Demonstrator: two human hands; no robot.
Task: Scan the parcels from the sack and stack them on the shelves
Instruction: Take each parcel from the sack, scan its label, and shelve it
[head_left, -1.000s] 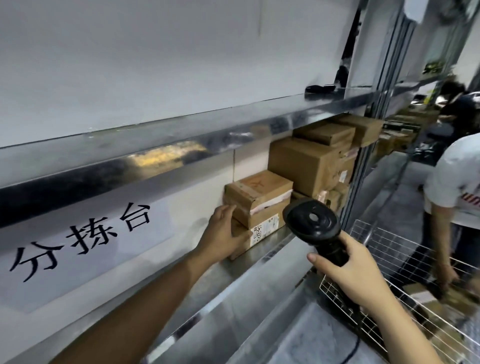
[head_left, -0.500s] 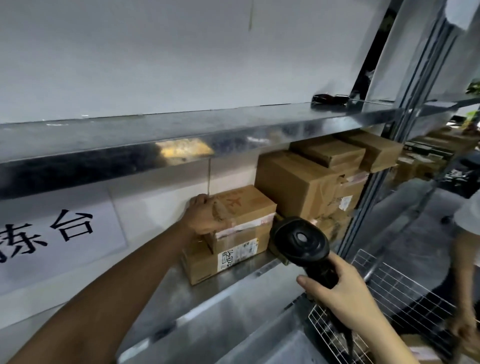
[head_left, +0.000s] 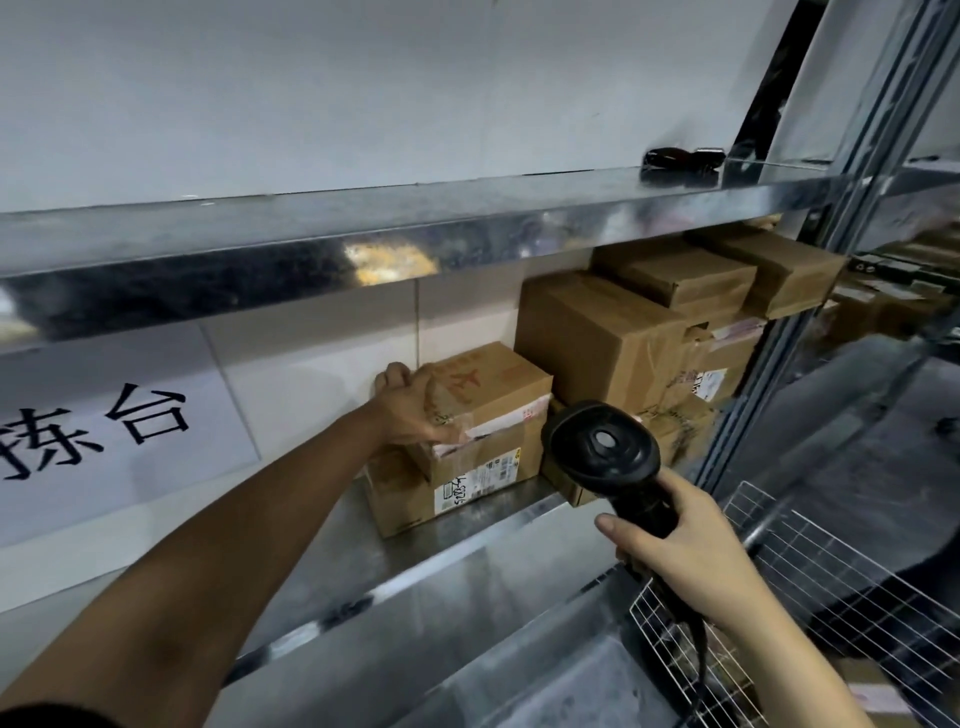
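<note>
Steel forms the upper shelf (head_left: 467, 228), which spans the view from 9 o'clock to 3 o'clock, and the lower shelf (head_left: 457, 545) beneath it. A white paper sign (head_left: 119, 441) with black characters is fixed to the wall at 9 o'clock. A wire basket (head_left: 831, 561) occupies the 4 o'clock area. On the lower shelf, a large carton (head_left: 597, 343) stands at 2 o'clock of centre, with smaller cartons (head_left: 675, 275) stacked at its 3 o'clock side. The upper parcel (head_left: 498, 400), a taped cardboard box with red writing on top, rests on the lower parcel (head_left: 410, 493), which bears a white label on its front face. Both sit just beside the large carton, at its 9 o'clock side. The black scanner (head_left: 602, 452) has its head at the 3 o'clock side of the upper parcel. The left hand (head_left: 410, 410) grips the upper parcel at its 9 o'clock end, with fingers curled over the rear corner and thumb laid along the front top edge. The right hand (head_left: 685, 540) is wrapped round the scanner handle, and a cable (head_left: 698, 649) hangs below it. A small dark object (head_left: 680, 158) lies on the upper shelf at 1 o'clock.
</note>
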